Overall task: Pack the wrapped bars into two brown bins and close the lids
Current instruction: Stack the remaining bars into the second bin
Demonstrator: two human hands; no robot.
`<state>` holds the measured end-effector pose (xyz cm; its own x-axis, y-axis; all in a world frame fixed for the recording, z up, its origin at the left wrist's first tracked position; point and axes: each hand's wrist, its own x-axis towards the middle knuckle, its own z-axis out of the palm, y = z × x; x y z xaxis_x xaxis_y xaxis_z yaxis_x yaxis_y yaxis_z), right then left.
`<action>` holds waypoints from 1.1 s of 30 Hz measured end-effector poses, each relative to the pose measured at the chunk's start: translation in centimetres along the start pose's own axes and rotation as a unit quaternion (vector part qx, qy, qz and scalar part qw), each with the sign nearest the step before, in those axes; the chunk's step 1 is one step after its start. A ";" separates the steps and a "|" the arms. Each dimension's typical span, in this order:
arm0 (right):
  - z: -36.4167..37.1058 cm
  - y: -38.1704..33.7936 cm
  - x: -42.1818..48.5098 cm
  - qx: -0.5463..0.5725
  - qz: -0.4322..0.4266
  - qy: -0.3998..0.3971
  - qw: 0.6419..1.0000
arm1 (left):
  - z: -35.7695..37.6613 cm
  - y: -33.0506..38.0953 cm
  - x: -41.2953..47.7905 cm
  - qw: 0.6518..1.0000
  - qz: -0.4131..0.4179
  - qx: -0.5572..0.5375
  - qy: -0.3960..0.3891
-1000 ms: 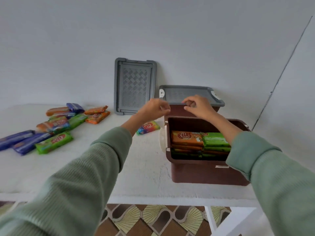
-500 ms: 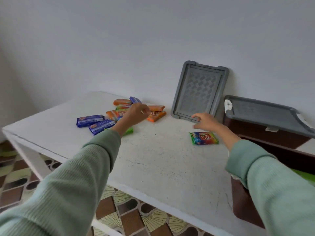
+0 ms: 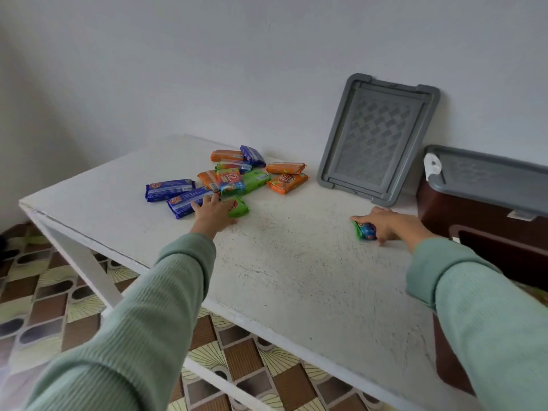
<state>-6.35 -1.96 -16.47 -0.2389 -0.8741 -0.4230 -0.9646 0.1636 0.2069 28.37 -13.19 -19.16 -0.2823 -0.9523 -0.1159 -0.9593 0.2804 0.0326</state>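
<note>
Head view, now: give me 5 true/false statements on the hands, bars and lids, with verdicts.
1. The right hand is on a bar lying apart from the pile. True.
2. The loose grey lid lies flat on the table. False: it leans against the wall.
3. The left hand holds a bar in the air. False: it is low at the pile's near edge, touching a green bar.
4. The far brown bin has a second lid on it. True.
5. The pile holds only orange bars. False: blue and green ones too.
</note>
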 end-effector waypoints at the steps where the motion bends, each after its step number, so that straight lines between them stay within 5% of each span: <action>1: 0.2 0.1 0.0 0.002 -0.005 0.014 1.000 | -0.1 0.1 0.0 1.000 0.001 -0.006 -0.004; 12: 0.4 0.9 -0.9 0.095 0.031 0.039 0.994 | -0.4 1.5 -0.3 0.989 -0.095 -0.114 0.006; 16: 0.0 0.6 -1.6 0.199 0.034 0.110 0.973 | -1.5 3.3 -0.8 0.976 -0.097 -0.197 0.007; 20: -2.5 0.7 -3.5 0.285 0.019 0.206 0.936 | -4.3 7.1 -1.6 0.975 -0.014 -0.217 0.034; 25: -6.6 2.9 -8.4 0.261 0.005 0.304 0.916 | -9.3 13.5 -3.0 0.962 0.132 -0.230 0.063; 33: -6.0 11.0 -18.4 0.211 0.069 0.264 0.939 | -14.0 25.7 -8.3 0.901 0.402 -0.143 0.085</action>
<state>-11.88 13.19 -1.12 -0.3837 -0.9178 0.1018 -0.9135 0.3611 -0.1876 6.01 0.29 -3.50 -0.8583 -0.4673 0.2121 -0.3996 0.8679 0.2951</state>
